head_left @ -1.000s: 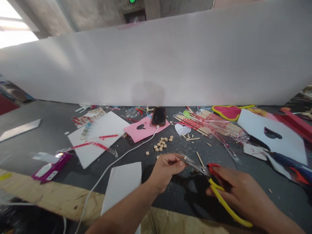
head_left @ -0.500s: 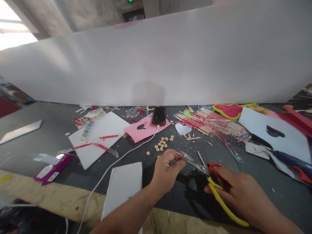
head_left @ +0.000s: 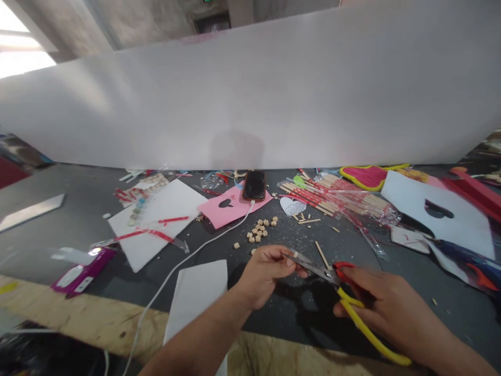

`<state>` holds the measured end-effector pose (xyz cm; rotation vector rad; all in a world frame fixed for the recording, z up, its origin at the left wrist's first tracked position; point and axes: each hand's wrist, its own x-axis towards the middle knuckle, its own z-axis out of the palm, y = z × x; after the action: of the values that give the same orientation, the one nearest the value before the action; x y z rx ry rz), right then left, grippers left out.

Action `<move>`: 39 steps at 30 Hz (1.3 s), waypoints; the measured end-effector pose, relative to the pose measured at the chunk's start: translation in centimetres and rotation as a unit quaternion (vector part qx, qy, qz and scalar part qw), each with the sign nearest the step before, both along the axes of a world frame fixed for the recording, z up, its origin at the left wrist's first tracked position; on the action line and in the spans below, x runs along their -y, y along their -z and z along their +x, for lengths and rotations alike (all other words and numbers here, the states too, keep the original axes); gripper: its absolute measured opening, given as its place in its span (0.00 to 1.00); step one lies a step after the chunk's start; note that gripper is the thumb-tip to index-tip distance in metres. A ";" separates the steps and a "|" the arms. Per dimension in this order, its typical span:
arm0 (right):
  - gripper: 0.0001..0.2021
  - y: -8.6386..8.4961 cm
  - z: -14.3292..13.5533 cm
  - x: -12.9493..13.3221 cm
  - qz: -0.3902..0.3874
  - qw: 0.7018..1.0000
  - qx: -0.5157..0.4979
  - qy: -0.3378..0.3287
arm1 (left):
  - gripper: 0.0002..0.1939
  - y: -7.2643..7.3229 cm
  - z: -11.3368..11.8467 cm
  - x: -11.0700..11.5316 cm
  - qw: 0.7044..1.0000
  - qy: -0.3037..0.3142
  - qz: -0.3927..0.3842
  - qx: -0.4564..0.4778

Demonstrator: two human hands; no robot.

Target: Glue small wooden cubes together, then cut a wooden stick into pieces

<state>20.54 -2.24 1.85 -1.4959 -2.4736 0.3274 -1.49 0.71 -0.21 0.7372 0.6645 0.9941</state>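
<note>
My right hand (head_left: 378,300) is wrapped around the scissors (head_left: 319,270), which have one red and one yellow handle. The blades point left toward my left hand (head_left: 264,274), whose thumb and fingers are pinched together at the blade tips. A tiny pale piece (head_left: 296,254) shows beside the blades; what lies between my left fingertips is too small to make out. Just beyond the hands is a cluster of small wooden bits (head_left: 259,230). A short wooden stick (head_left: 323,255) lies behind the scissors.
A phone (head_left: 254,185) with a white cable (head_left: 207,244) rests on pink paper (head_left: 211,213). Wrapped chopsticks (head_left: 313,196) and a paper heart (head_left: 291,206) lie farther back. White board pieces (head_left: 198,287), a purple device (head_left: 83,272) and a glue gun (head_left: 465,256) lie around. A white panel (head_left: 250,99) stands behind.
The scissors and my right hand have shifted slightly right and down. My left hand stays pinched at the blade tips, its fingers slightly rearranged.
</note>
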 end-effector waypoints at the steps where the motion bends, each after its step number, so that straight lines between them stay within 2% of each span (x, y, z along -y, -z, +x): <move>1: 0.17 0.0 0.0 0.0 -0.002 1.000 0.000 -0.004 | 0.10 -0.1 0.0 0.1 1.000 0.006 -0.016 0.014; 4: 0.17 0.3 0.1 -0.2 0.017 1.000 0.000 -0.005 | 0.11 -0.1 0.2 0.1 1.000 -0.005 -0.020 0.011; 9: 0.18 1.1 0.1 -0.3 0.077 0.997 0.004 0.025 | 0.10 0.5 0.3 -0.3 0.988 -0.078 0.070 -0.112; 12: 0.18 1.2 -0.1 -0.3 0.088 0.995 0.013 0.036 | 0.08 0.7 0.1 -0.3 0.961 -0.112 0.132 -0.215; 15: 0.18 1.1 -0.3 -0.2 0.085 0.996 0.008 0.036 | 0.05 0.6 -0.1 -0.1 0.917 -0.149 0.204 -0.308; 17: 0.18 1.0 -0.4 -0.1 0.074 0.997 -0.002 0.035 | 0.04 0.3 -0.2 0.0 0.897 -0.162 0.235 -0.336; 19: 0.17 0.9 -0.4 -0.1 0.058 0.998 -0.011 0.034 | 0.05 0.1 -0.2 0.1 0.892 -0.165 0.249 -0.339; 22: 0.17 0.8 -0.3 -0.1 0.039 0.998 -0.018 0.038 | 0.06 -0.1 -0.3 0.1 0.899 -0.150 0.243 -0.331; 27: 0.17 0.5 -0.2 0.1 0.011 0.999 -0.014 0.046 | 0.10 0.2 -0.5 0.0 0.936 -0.098 0.172 -0.290; 33: 0.12 0.2 -0.3 0.1 -0.037 0.998 -0.029 0.040 | 0.12 0.2 -0.1 0.1 0.981 -0.067 0.091 -0.158; 39: 0.15 0.0 -0.2 0.0 -0.055 0.998 -0.033 0.021 | 0.11 -0.4 0.0 0.2 0.999 -0.017 0.018 -0.029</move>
<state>20.36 -2.19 1.89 -1.5500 -2.4041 0.5054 -1.51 0.50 0.21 0.7904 0.7129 1.0220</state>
